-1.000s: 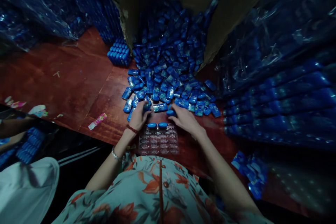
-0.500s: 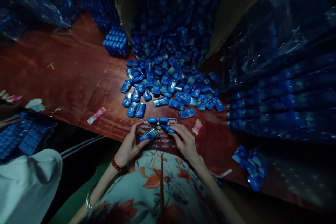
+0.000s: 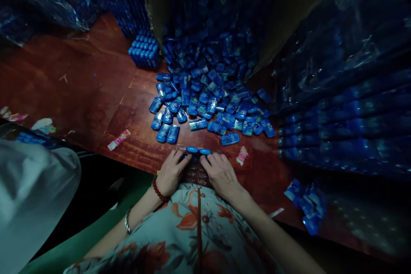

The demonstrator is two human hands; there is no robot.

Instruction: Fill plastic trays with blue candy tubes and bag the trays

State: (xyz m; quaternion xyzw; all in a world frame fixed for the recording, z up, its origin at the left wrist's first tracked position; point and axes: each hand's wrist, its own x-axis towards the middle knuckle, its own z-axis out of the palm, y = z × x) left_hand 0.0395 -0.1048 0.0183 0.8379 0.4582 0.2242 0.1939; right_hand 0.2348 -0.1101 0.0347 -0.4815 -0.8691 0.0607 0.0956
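At the table's near edge lies a clear ribbed plastic tray (image 3: pixel 196 175), close against my body. Two small blue wrapped packs (image 3: pixel 192 150) stand side by side at its far end. My left hand (image 3: pixel 171 171) is closed at the tray's left side, its fingers on a blue pack mostly hidden beneath them. My right hand (image 3: pixel 221 173) mirrors it on the right, fingertips bent down onto another blue pack just behind the standing ones. Only slivers of both held packs show.
A heap of loose blue packs (image 3: pixel 199 102) spills from a cardboard box (image 3: pixel 284 30). A block of stacked packs (image 3: pixel 144 49) stands at its left, with plastic-wrapped stacks (image 3: pixel 346 128) on the right. Pink wrappers (image 3: pixel 119 139) lie about. A person's pale sleeve (image 3: pixel 35 197) is at left.
Both hands have brought their packs down into the tray, behind the two standing ones, and turned palms down. The person at left has shifted, their hand no longer showing.
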